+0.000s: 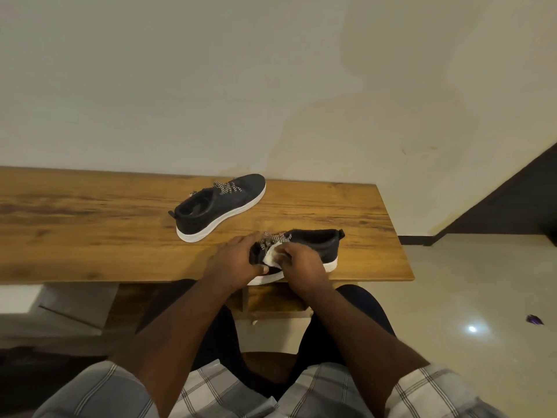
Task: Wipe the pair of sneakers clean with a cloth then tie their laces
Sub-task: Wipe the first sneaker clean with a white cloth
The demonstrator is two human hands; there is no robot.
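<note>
Two black sneakers with white soles and black-and-white patterned laces lie on a wooden table (pixel 90 230). The far sneaker (pixel 220 206) stands alone near the wall, toe pointing right, laces loose. The near sneaker (pixel 316 245) sits at the table's front edge with its heel to the right. My left hand (pixel 235 260) grips its toe end, fingers curled over the top. My right hand (pixel 298 263) pinches a small white cloth (pixel 272 255) and presses it against the shoe's side near the laces. The toe is hidden under my hands.
The table ends on the right at about (pixel 404 260), with pale tiled floor (pixel 482 282) beyond. A small purple wrapper (pixel 534 319) lies on the floor. The wall stands right behind the table. My knees sit under the table's front edge.
</note>
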